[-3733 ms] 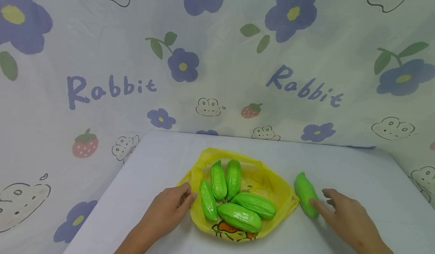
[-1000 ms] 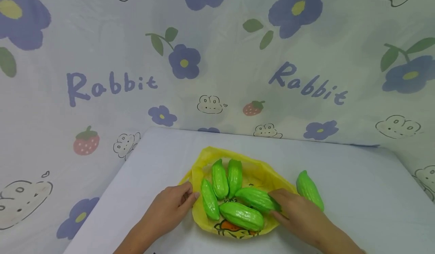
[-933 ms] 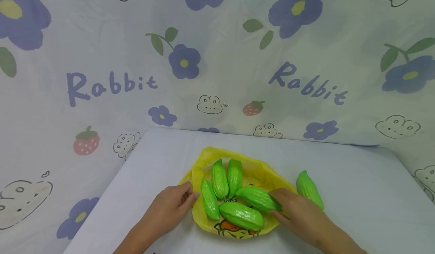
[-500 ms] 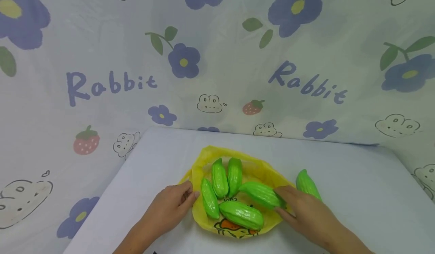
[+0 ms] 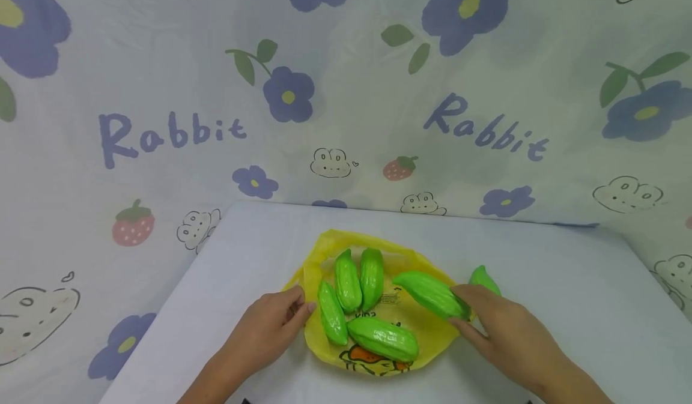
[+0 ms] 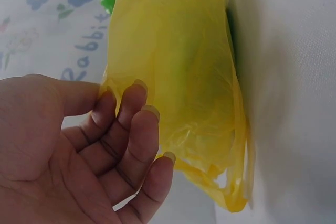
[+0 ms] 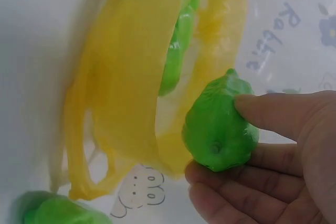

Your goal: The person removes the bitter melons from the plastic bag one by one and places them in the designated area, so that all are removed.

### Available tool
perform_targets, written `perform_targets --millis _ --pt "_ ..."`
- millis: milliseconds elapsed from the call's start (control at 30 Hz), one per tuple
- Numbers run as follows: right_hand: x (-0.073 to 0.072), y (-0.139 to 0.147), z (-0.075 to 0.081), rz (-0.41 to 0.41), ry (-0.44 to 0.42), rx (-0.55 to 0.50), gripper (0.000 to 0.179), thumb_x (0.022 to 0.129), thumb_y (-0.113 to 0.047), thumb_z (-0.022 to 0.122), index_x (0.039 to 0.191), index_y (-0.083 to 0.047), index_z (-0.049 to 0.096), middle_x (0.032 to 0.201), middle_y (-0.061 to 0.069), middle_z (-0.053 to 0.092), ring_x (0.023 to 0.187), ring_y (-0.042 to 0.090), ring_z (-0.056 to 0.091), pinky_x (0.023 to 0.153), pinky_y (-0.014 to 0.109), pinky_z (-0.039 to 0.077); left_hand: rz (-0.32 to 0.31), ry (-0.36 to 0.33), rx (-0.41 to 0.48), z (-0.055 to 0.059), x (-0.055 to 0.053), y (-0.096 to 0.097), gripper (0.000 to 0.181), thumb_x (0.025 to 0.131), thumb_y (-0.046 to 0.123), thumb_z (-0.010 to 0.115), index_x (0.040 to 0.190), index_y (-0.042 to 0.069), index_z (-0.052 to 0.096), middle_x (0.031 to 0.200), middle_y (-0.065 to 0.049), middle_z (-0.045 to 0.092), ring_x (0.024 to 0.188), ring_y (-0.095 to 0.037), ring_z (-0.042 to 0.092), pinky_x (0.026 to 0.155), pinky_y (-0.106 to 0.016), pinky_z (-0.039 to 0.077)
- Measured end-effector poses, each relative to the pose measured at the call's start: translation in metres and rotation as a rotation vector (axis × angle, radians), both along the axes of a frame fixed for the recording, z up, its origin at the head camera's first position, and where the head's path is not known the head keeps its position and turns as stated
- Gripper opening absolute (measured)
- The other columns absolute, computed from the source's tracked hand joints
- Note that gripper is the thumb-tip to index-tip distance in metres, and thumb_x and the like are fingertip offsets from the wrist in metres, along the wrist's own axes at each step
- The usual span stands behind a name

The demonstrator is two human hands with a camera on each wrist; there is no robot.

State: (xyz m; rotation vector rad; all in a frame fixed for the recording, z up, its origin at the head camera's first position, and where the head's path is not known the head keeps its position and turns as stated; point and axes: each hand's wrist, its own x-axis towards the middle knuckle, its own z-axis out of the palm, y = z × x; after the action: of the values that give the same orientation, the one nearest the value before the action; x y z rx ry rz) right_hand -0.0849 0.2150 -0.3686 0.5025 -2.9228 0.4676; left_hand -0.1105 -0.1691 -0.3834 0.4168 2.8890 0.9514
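Note:
My right hand (image 5: 510, 326) pinches one end of a glossy green, ridged bitter melon (image 5: 429, 293) between thumb and fingers. That melon is raised over the right side of the open yellow plastic bag (image 5: 438, 338); the right wrist view shows its blunt end (image 7: 218, 129) beside the bag's rim. At the bag's left edge, my left hand (image 5: 270, 326) pinches the thin plastic between thumb and index finger, its other fingers loosely bent. Several more bitter melons (image 5: 382, 339) lie inside the bag. Another bitter melon (image 5: 483, 279) rests outside to the right, partly hidden behind my right hand.
A white table (image 5: 259, 242) carries the bag, with a patterned curtain (image 5: 346, 92) hanging behind its far edge. One loop handle of the bag (image 6: 236, 198) trails beneath my left hand, another (image 7: 79, 156) lies on the right side.
My right hand went from the melon outside the bag to one inside, gripped it, and has raised it towards the bag's right rim. The left hand keeps its place at the bag's edge.

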Motion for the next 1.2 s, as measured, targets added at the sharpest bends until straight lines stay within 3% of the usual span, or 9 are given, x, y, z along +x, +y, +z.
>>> perform_targets --millis 333,533,667,833,1067,1200 --pt "0.008 0.023 0.0 -0.02 0.158 -0.05 0.053 0.086 -0.024 0.088 0.133 -0.015 0.065 0.127 0.002 0.07 0.113 0.029 0.07 0.085 0.052 0.058 -0.011 0.007 -0.002 0.0 -0.002 0.0 0.025 0.104 0.032 0.067 0.084 0.022 0.056 0.062 0.013 0.048 0.055 -0.005 0.044 0.051 -0.025 0.04" --pt "0.011 0.032 -0.002 -0.085 0.115 -0.057 0.053 0.089 -0.03 0.085 0.136 -0.016 0.063 0.131 0.003 0.068 0.115 0.032 0.068 0.089 0.055 0.056 -0.008 -0.001 -0.005 0.0 -0.002 0.0 0.025 0.105 0.033 0.067 0.084 0.022 0.056 0.061 0.012 0.048 0.055 -0.005 0.044 0.051 -0.025 0.04" --pt "0.013 0.039 -0.006 -0.101 0.152 -0.065 0.054 0.087 -0.029 0.087 0.134 -0.014 0.064 0.129 0.003 0.069 0.112 0.032 0.069 0.087 0.055 0.057 0.001 -0.017 -0.005 0.0 -0.001 0.0 0.026 0.104 0.032 0.067 0.084 0.022 0.056 0.062 0.012 0.048 0.055 -0.006 0.044 0.051 -0.025 0.039" --pt "0.016 0.045 -0.009 -0.143 0.135 -0.071 0.056 0.087 -0.029 0.088 0.135 -0.013 0.064 0.129 0.007 0.068 0.112 0.035 0.068 0.087 0.059 0.056 0.004 -0.021 -0.005 0.0 -0.001 0.0 0.026 0.104 0.032 0.067 0.084 0.022 0.055 0.062 0.012 0.048 0.055 -0.005 0.044 0.051 -0.025 0.039" --pt "0.017 0.051 -0.012 -0.233 0.056 -0.058 0.057 0.09 -0.035 0.085 0.134 -0.007 0.064 0.129 0.017 0.068 0.115 0.043 0.064 0.091 0.065 0.052 0.0 -0.025 -0.001 0.0 -0.001 -0.001 0.026 0.104 0.032 0.067 0.084 0.022 0.056 0.062 0.011 0.047 0.055 -0.005 0.044 0.051 -0.025 0.039" --pt "0.018 0.057 -0.016 -0.226 0.09 -0.065 0.057 0.088 -0.029 0.087 0.133 -0.004 0.064 0.125 0.018 0.069 0.112 0.044 0.065 0.09 0.065 0.052 -0.001 -0.02 -0.001 0.0 -0.002 -0.001 0.026 0.104 0.031 0.067 0.084 0.022 0.055 0.062 0.011 0.047 0.055 -0.005 0.044 0.051 -0.025 0.039"
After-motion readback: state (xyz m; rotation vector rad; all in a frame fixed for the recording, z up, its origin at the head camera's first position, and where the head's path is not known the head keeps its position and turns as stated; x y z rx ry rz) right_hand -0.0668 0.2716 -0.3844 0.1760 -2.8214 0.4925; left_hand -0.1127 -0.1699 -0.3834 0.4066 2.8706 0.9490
